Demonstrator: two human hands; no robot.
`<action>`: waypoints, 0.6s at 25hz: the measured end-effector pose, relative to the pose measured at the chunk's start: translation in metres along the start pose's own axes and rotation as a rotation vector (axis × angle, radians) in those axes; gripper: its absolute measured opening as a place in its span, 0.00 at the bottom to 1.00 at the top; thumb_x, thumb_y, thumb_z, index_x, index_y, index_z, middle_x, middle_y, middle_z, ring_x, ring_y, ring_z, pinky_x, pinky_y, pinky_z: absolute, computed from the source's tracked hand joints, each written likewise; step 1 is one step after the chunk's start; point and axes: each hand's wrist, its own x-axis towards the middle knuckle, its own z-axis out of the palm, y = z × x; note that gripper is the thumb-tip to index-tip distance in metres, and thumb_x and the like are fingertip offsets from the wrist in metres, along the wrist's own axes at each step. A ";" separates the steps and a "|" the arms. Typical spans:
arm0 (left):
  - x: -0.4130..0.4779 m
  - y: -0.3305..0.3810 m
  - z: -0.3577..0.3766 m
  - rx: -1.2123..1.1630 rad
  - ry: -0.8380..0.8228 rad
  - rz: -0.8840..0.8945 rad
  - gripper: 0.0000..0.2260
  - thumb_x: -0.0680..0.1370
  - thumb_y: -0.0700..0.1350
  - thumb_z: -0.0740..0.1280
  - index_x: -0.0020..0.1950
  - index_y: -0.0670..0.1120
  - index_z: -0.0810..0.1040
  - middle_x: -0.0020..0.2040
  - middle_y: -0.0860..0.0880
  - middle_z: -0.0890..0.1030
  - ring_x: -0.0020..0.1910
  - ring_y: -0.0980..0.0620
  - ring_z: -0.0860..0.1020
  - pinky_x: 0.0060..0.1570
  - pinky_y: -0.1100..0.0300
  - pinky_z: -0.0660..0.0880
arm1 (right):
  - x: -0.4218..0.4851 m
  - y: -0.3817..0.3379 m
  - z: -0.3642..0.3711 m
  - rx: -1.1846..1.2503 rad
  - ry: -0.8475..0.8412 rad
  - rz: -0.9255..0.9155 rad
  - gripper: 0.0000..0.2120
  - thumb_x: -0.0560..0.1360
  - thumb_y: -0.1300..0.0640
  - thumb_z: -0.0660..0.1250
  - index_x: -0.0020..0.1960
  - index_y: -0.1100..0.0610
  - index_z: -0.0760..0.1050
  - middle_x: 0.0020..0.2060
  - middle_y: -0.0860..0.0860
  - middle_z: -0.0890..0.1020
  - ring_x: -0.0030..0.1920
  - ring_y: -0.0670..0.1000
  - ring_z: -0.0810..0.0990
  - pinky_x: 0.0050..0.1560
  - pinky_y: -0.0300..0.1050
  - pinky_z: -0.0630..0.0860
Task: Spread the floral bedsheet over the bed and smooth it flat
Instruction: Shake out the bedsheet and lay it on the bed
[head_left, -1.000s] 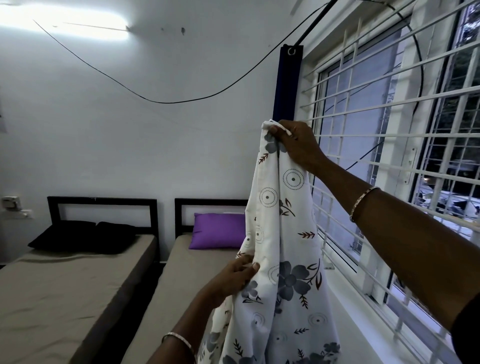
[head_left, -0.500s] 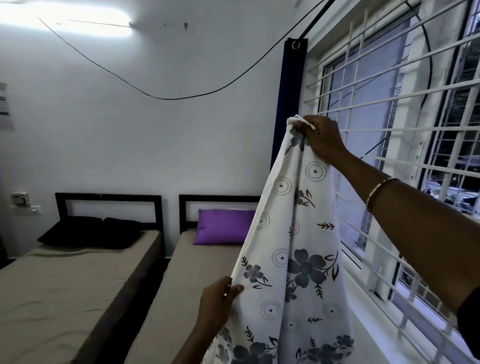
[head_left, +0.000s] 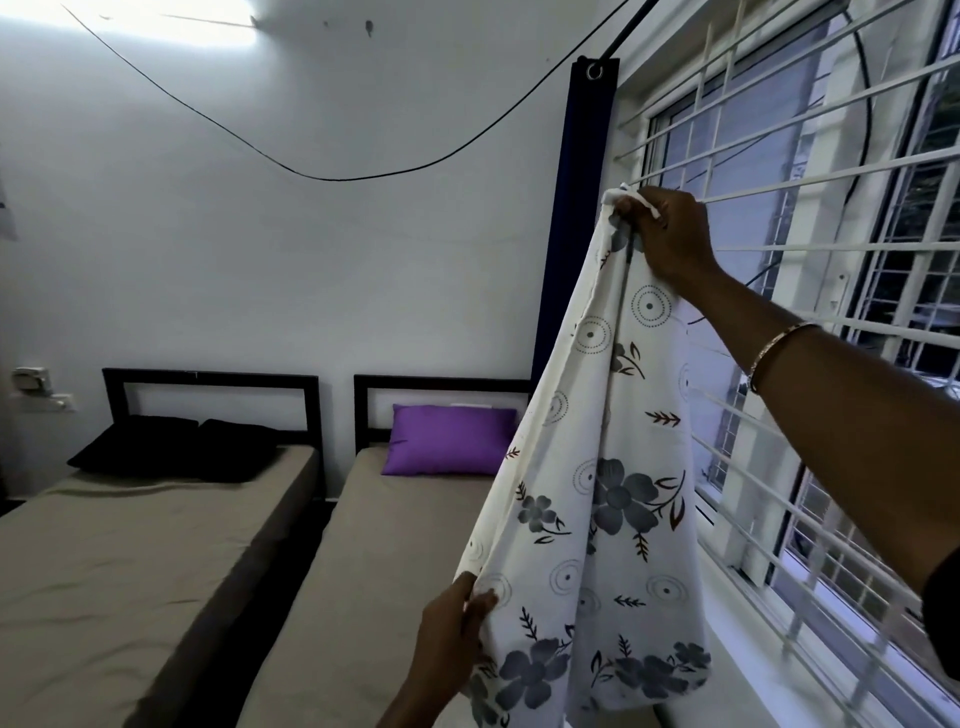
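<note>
Width has grown in the last second: my left hand (head_left: 452, 639) slid down the floral bedsheet (head_left: 613, 467), pinching its left edge low, while my right hand (head_left: 670, 234) keeps a corner clenched high. It hangs unspread beside the right bed (head_left: 395, 545).

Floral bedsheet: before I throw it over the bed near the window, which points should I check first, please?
1. Right hand grips the floral bedsheet at its top corner: ok.
2. Left hand pinches its side edge lower down: ok.
3. Sheet opened to full width: not ok, it hangs in folds.
4. Sheet's lower end free: cannot tell, out of frame.
5. Pillow off the bed: not ok, the purple pillow lies at its head.
6. Sheet apart from the window grille: cannot tell.
</note>
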 end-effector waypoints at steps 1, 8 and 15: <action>0.004 -0.002 -0.001 -0.023 -0.005 -0.017 0.04 0.78 0.47 0.66 0.45 0.49 0.75 0.37 0.51 0.79 0.34 0.54 0.77 0.38 0.49 0.79 | 0.002 -0.001 -0.002 0.011 0.008 -0.007 0.21 0.76 0.37 0.61 0.54 0.51 0.82 0.39 0.53 0.84 0.40 0.50 0.80 0.43 0.59 0.79; 0.038 0.030 -0.001 -0.116 0.044 0.004 0.20 0.75 0.46 0.70 0.63 0.59 0.67 0.42 0.50 0.82 0.33 0.57 0.78 0.31 0.69 0.74 | 0.017 -0.010 -0.022 0.038 0.068 -0.013 0.17 0.77 0.40 0.62 0.45 0.52 0.81 0.37 0.54 0.83 0.37 0.50 0.80 0.41 0.59 0.79; 0.083 0.038 0.014 -0.005 0.182 -0.027 0.13 0.76 0.46 0.69 0.60 0.48 0.79 0.44 0.46 0.84 0.42 0.46 0.82 0.37 0.60 0.71 | 0.018 -0.032 -0.048 0.103 0.081 -0.037 0.08 0.78 0.48 0.65 0.40 0.43 0.78 0.26 0.34 0.79 0.28 0.37 0.76 0.32 0.34 0.72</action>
